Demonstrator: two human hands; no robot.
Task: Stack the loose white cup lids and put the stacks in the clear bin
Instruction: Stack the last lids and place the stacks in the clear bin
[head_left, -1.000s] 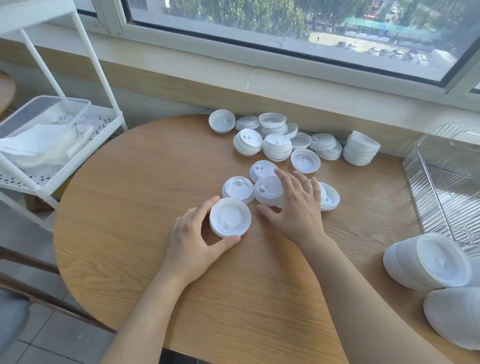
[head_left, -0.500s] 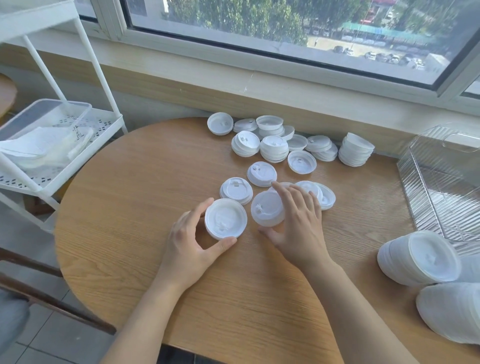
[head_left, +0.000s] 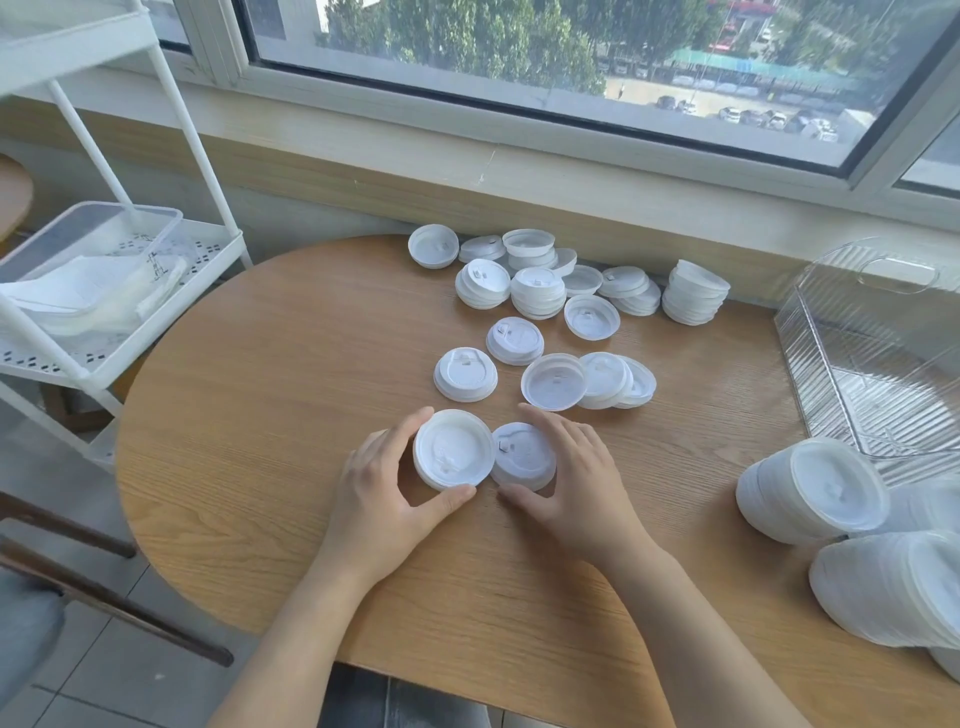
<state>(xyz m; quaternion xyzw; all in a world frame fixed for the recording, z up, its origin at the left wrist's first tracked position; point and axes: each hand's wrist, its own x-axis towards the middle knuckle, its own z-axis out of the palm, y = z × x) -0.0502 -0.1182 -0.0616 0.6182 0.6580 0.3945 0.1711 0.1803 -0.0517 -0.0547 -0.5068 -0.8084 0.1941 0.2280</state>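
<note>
A small stack of lids (head_left: 453, 456) is grasped in the grip of the left hand (head_left: 387, 496), forefinger curled over its far rim and thumb under its near rim, the stack tilted up on edge with its hollow underside toward the camera. A single lid (head_left: 524, 456) is held by the right hand (head_left: 574, 480), fingers curved round its right side and thumb at its near edge; it lies dome up, touching the stack. Half a second earlier this lid was further out on the bench (head_left: 270, 415), just beside the loose lids; it has since been drawn toward the near edge, against the left-hand stack, which has itself been brought slightly nearer. An upturned lid (head_left: 554, 382), formerly hidden by the right hand, is now seen overlapping two others at mid-bench. Further loose lids and short stacks (head_left: 537, 292) are gathered near the window sill. The clear bin (head_left: 878, 358) stands at the right, with long stacks (head_left: 810, 491) lying on their sides in front of it.
</note>
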